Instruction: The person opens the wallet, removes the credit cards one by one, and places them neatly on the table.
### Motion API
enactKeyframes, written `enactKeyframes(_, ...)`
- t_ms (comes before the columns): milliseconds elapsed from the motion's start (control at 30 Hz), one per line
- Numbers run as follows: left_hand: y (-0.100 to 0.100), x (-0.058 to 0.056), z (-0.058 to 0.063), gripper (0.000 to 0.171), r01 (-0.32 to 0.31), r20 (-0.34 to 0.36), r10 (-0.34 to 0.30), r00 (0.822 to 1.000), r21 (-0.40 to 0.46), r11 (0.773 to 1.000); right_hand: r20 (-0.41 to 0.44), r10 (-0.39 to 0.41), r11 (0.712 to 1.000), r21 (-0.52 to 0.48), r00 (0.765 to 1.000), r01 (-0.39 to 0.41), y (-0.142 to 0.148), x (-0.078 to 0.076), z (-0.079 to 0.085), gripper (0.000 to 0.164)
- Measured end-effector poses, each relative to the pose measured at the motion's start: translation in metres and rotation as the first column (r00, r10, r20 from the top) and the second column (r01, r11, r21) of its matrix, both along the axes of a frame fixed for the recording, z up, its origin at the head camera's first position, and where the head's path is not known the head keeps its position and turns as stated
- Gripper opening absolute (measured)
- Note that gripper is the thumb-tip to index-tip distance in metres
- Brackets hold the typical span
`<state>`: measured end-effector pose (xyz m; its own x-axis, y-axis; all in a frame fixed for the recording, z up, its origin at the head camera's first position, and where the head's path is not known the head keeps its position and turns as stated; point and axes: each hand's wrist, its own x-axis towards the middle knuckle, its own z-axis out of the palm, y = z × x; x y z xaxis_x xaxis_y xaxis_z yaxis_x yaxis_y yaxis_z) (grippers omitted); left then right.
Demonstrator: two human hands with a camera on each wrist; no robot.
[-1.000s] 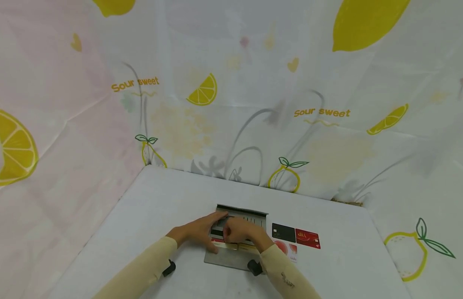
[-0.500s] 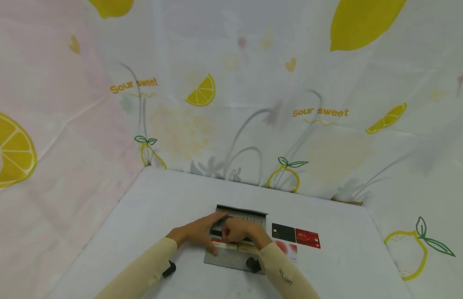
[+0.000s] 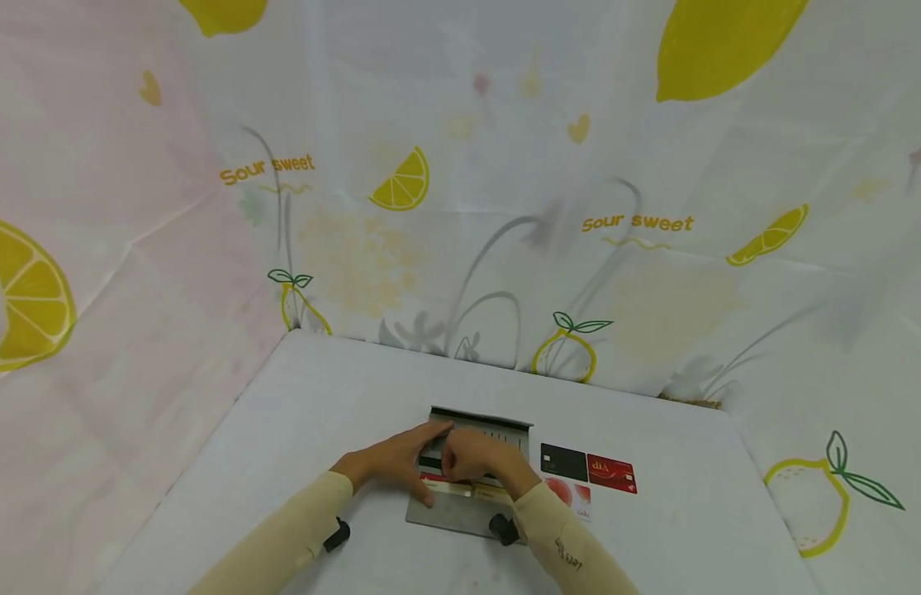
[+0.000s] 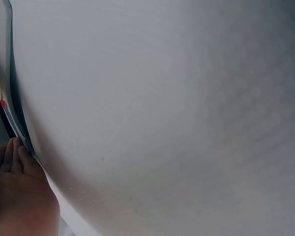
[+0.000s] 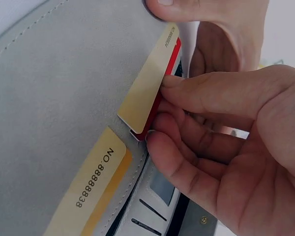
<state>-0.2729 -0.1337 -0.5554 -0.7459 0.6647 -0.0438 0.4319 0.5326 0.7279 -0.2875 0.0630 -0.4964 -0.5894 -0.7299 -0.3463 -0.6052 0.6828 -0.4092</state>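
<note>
Presumably friction is the main risk: the right hand (image 5: 255,162) pinches the red card (image 5: 172,59) between thumb and fingers, and the gold card (image 5: 145,91) overlaps it just beyond the thumb tip, so the 2 could shift together. The left hand's (image 3: 396,459) fingers spread from its thumb over the gray card wallet (image 5: 64,98); their pressure is hard to judge, and weak bracing could let it slide.

The person wears long, cream-coloured sleeves, the left sleeve (image 3: 282,529) slightly creased, the right sleeve (image 3: 553,521) marked with dark lettering (image 3: 569,555) too small to read fully. A stubby black device (image 3: 337,535) shows beside the left cuff, a similar black block (image 3: 503,529) beside the right.
</note>
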Motion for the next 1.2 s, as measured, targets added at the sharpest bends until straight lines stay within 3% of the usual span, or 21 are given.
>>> enactKeyframes(200, 0.0012, -0.0003, 0.0006, 0.124, -0.005, -0.008, 0.005, 1.0, -0.007, 1.0, -0.033, 0.001, 1.0, 0.01, 0.999, -0.001, -0.0009, 0.0025, 0.0026, 0.022)
enactKeyframes(867, 0.0005, -0.0001, 0.0015, 0.122, -0.006, -0.005, 0.006, 1.0, 0.004, 1.0, 0.045, 0.007, 1.0, 0.025, 0.999, -0.008, 0.0002, -0.0009, 0.0062, 0.02)
enactKeyframes(1200, 0.0, 0.0002, 0.0007, 0.12, 0.011, -0.019, -0.011, 1.0, 0.028, 1.0, 0.05, 0.008, 1.0, 0.011, 0.999, -0.009, 0.0003, -0.0048, -0.0009, 0.019)
